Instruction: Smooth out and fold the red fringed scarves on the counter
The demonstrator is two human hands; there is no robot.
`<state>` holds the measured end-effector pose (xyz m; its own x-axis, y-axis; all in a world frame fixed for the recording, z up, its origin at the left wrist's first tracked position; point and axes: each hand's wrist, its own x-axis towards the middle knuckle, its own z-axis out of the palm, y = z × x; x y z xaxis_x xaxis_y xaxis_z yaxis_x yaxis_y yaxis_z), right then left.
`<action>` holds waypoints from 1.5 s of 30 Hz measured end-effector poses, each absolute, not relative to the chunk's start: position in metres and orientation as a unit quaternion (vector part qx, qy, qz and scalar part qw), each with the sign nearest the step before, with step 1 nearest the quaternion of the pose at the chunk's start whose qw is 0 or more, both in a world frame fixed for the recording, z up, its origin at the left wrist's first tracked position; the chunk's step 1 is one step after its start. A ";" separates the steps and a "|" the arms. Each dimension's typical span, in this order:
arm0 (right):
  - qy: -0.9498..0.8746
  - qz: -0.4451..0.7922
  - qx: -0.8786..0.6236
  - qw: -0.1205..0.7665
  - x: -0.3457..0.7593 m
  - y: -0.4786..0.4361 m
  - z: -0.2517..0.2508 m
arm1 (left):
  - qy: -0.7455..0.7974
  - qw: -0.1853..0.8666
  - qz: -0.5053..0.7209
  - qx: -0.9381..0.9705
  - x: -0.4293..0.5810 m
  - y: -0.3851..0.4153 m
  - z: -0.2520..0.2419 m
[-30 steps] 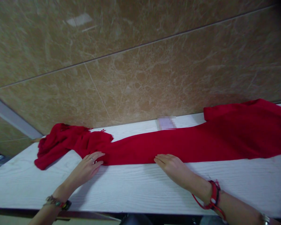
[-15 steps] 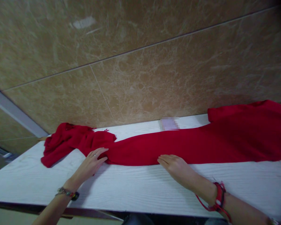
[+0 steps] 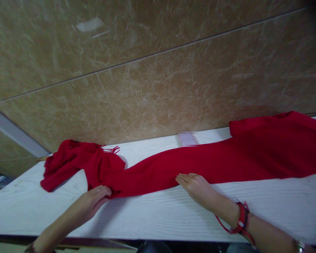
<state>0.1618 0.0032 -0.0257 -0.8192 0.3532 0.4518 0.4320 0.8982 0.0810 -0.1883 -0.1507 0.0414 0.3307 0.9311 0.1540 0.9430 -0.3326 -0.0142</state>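
Note:
A long red scarf (image 3: pixel 158 172) stretches across a white table, bunched at its left end with fringe showing, and laid flat and wider on the right. My left hand (image 3: pixel 97 198) is closed on the scarf's near edge where the bunched part meets the flat strip. My right hand (image 3: pixel 193 184) rests at the near edge around the middle, its fingers together and its fingertips on the cloth. What lies under those fingertips is hidden, so whether they pinch the edge is unclear.
A small pale purple block (image 3: pixel 187 139), partly blurred, lies behind the scarf against the brown marbled tile wall (image 3: pixel 158 77). The white table (image 3: pixel 152 218) ends at a front edge close to my body.
My left hand has moved left and toward me, drawing the scarf's near edge with it, so the strip now slants there. The right hand stays nearly where it was.

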 end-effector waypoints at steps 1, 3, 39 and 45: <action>-0.949 -0.089 -0.207 0.221 0.162 0.003 -0.026 | -0.585 0.032 -0.052 -0.809 -0.191 -0.152 0.035; -0.948 -0.087 -0.209 0.224 0.162 0.003 -0.026 | -0.606 0.029 -0.068 -0.792 -0.201 -0.153 0.026; -0.947 -0.067 -0.241 0.202 0.163 0.002 -0.025 | -0.673 -0.024 -0.328 -0.663 -0.239 -0.115 0.089; -0.942 -0.080 -0.240 0.218 0.163 0.006 -0.032 | -0.722 -0.079 -0.120 -0.677 -0.271 -0.131 0.075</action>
